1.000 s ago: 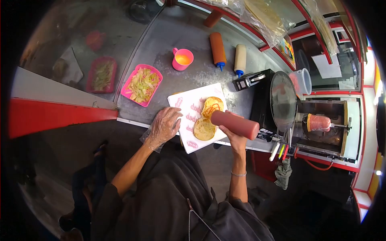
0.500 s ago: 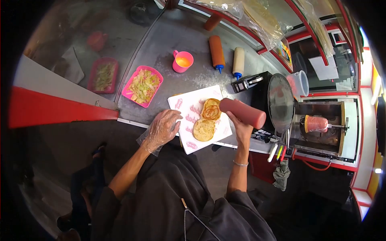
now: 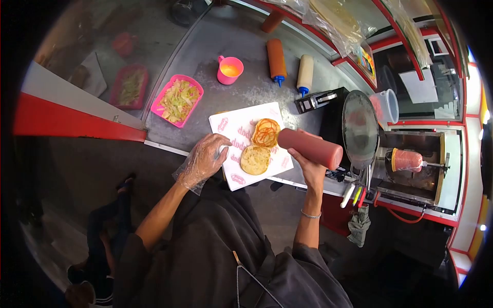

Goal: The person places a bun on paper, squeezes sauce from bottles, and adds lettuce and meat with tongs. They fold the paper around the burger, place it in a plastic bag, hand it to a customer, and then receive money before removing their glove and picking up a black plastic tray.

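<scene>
In my right hand (image 3: 309,167) is a red squeeze bottle (image 3: 313,148), tilted with its narrow end beside the upper bun half (image 3: 266,132). Red sauce lines lie over that half. Just below it, the other bun half (image 3: 255,160) is bare, cut face up. Both rest on white printed paper (image 3: 282,159). My left hand (image 3: 204,158), in a clear plastic glove, lies at the paper's left edge with its fingers slightly curled and apart, holding nothing.
Shredded lettuce fills a pink tub (image 3: 177,100) at left. Behind are a pink cup (image 3: 229,70), an orange sauce bottle (image 3: 276,60) and a white sauce bottle (image 3: 304,74). A round pan (image 3: 360,128) and knives stand at right. A person's legs (image 3: 105,218) show lower left.
More red sauce covers the upper bun half. My right hand and the bottle sit slightly lower against the bun. The whole view has shifted a little.
</scene>
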Action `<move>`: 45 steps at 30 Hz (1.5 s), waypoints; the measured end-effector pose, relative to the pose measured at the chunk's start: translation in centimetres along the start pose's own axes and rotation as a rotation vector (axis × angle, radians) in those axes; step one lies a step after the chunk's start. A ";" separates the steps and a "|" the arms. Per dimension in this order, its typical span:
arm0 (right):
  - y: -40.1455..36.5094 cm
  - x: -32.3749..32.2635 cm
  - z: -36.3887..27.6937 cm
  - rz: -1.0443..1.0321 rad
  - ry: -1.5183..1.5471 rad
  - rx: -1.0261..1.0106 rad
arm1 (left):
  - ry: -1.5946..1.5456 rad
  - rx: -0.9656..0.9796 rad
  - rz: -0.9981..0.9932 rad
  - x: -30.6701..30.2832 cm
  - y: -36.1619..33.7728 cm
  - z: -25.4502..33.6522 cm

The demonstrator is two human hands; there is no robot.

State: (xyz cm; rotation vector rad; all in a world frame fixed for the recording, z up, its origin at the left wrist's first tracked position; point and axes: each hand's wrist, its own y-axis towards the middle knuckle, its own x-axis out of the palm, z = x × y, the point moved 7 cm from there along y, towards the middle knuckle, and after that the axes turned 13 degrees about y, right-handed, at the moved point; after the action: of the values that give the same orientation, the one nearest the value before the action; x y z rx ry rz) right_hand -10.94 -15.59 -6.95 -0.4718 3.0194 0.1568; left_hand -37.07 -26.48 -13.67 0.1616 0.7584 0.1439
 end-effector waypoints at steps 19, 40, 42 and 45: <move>-0.6 -1.1 0.3 -0.039 -0.016 0.043 | 0.060 -0.035 0.048 0.8 -0.6 0.6; 12.1 -0.6 4.3 0.105 -0.224 -0.002 | 0.144 0.168 -0.044 -4.4 2.1 -0.3; 16.2 -0.8 4.5 0.157 -0.720 0.141 | 0.182 0.181 0.015 -6.3 2.3 -1.7; 21.7 -0.4 6.9 -0.048 -0.832 0.414 | 0.231 -0.012 0.197 -11.5 3.7 -5.1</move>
State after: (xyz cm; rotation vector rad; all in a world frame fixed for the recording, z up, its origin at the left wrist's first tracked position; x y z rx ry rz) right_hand -16.78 5.84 -11.87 -0.3242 2.1415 -0.2215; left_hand -49.13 -24.54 -8.88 0.2111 0.9712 0.3588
